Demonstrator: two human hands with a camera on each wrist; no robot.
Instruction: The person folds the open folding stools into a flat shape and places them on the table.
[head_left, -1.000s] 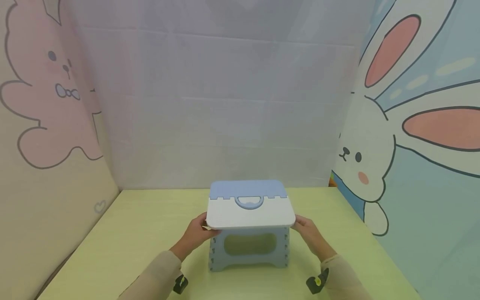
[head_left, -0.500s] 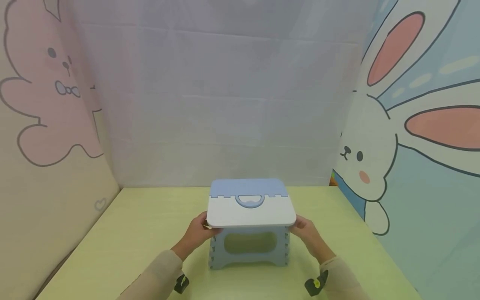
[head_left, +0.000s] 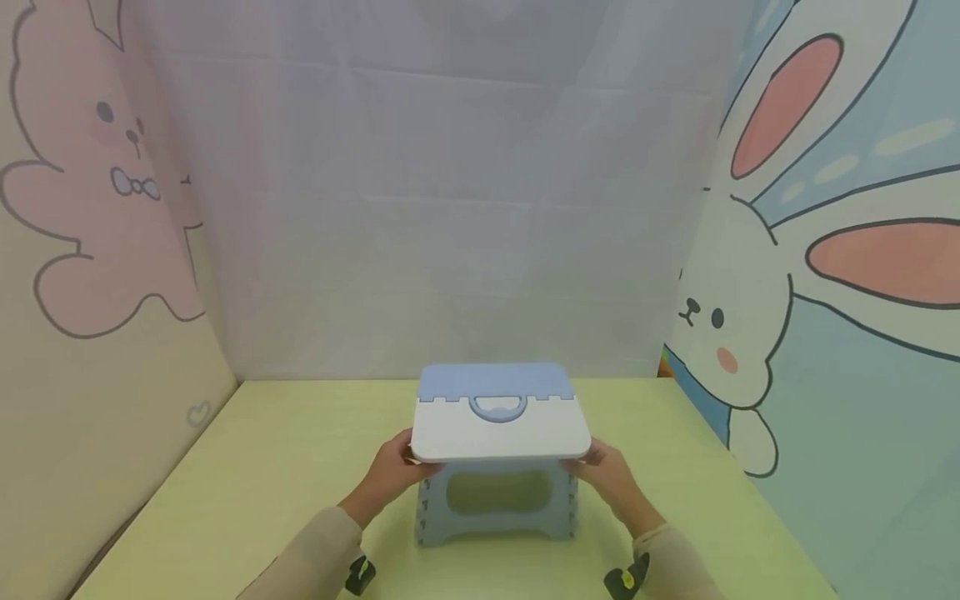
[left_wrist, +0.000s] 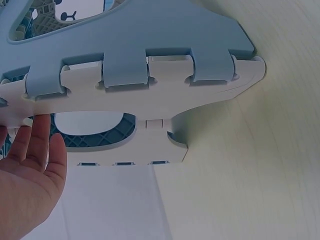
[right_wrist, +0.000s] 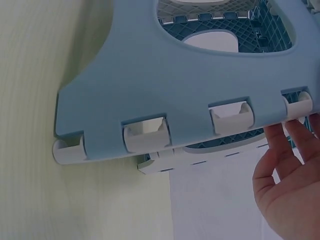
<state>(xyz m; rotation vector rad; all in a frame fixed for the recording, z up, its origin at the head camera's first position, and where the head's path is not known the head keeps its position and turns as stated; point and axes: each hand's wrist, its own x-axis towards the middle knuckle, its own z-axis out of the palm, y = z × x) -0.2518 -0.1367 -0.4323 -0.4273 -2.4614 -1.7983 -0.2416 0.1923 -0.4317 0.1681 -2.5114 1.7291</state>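
Observation:
A folding step stool [head_left: 498, 437] stands unfolded and upright on the table, its top part blue and part white with a blue carry handle [head_left: 498, 408] in the middle. Just below the top, my left hand [head_left: 392, 468] holds the stool's left side, its thumb toward the front panel. On the opposite side my right hand [head_left: 606, 477] holds it likewise, thumb at the front. Both wrist views show fingertips at the hinged side panels; in the left one the hand [left_wrist: 30, 175] is partly cut off, and in the right one the hand [right_wrist: 292, 175] too.
The pale yellow table [head_left: 300, 433] extends around the stool. A plain light sheet [head_left: 450, 208] hangs behind it. Walls with cartoon rabbit pictures [head_left: 738, 308] close in the left and right sides. Black straps with small fittings [head_left: 628, 577] are on both wrists.
My right thumb has come inward along the front, under the edge of the top. The left hand keeps its hold, and the stool stays in place while the view shifts slightly.

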